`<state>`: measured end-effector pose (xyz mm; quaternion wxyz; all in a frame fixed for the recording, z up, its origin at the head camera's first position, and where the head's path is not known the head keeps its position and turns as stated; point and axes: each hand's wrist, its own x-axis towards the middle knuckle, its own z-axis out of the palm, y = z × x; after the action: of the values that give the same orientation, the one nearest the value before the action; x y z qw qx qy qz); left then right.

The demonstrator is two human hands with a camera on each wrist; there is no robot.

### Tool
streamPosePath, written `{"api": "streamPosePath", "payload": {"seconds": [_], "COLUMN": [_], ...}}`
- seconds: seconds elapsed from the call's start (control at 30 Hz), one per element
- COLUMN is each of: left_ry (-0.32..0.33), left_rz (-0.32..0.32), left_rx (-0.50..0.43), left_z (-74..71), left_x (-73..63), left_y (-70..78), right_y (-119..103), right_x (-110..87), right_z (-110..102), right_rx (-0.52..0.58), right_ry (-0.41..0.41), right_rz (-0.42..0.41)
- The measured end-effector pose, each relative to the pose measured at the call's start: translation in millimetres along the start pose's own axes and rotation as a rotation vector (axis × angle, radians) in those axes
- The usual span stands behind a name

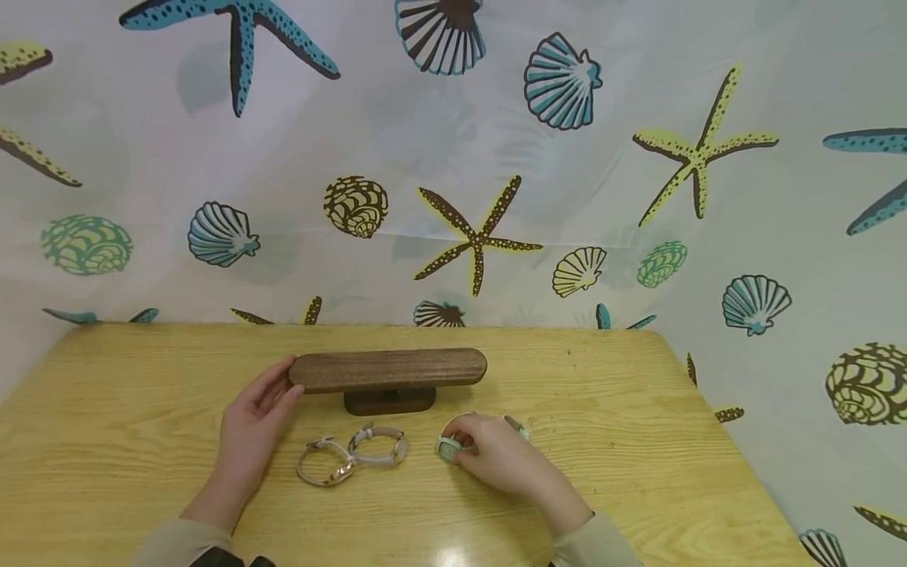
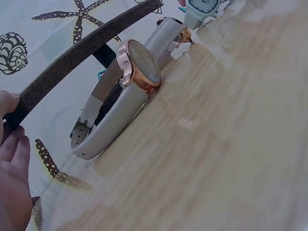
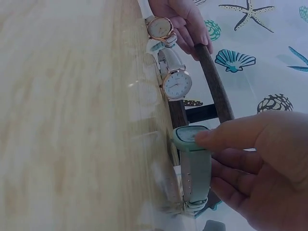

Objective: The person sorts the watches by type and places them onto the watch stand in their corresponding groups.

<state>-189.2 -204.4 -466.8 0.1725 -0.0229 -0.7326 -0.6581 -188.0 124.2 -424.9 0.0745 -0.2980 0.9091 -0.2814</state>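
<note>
A dark brown wooden watch stand [image 1: 388, 370], a long rounded bar on a short base, stands on the table. My left hand [image 1: 248, 429] grips the bar's left end, thumb in front and fingers behind. With thumb and fingers my right hand [image 1: 501, 455] pinches a mint-green watch [image 3: 195, 161]; the thumb lies on its case. Between my hands two pale-strapped watches rest buckled into loops: one with a rose-gold case [image 2: 144, 65] on the left, and beside it one with a white dial [image 3: 177, 85]. Another watch [image 1: 516, 426] is partly hidden behind my right hand.
The light wood table [image 1: 609, 409] carries all of these things. Behind it and along the right side hangs a white cloth [image 1: 439, 142] printed with starfish and shells.
</note>
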Motion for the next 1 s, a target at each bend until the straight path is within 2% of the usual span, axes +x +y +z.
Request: {"api": "streamPosePath", "payload": {"seconds": [0.13,0.27,0.43,0.6,0.8,0.9,1.0], "left_ry": [0.005,0.008,0.012,0.009,0.005,0.002,0.002], "left_rz": [-0.003,0.001,0.016,0.027,0.027,0.035,0.045], "left_rx": [0.001,-0.007,-0.021,-0.047,-0.059,-0.053,-0.036], "left_z": [0.3,0.7,1.5,1.7,1.0,1.2,2.2], "left_x": [-1.5,-1.8,-1.3,-1.5,-2.5,-1.5,0.1], "left_y": [-0.7,-0.9,-0.9,-1.1,-2.2,-2.1,-1.5], "right_y": [-1.7,-1.7,8.9,25.4,34.1,31.9,29.1], "right_x": [-1.1,-3.8,-7.3,-8.1,-3.3,0.0,3.7], "right_z": [-3.9,-15.5,-30.6,-38.4,-38.0,-36.8,-36.7], "right_rx": [0.034,0.122,0.209,0.282,0.514,0.597,0.645], "right_ry": [0.058,0.075,0.115,0.239,0.395,0.444,0.481], "right_rz": [0.014,0.017,0.034,0.125,0.260,0.286,0.275]}}
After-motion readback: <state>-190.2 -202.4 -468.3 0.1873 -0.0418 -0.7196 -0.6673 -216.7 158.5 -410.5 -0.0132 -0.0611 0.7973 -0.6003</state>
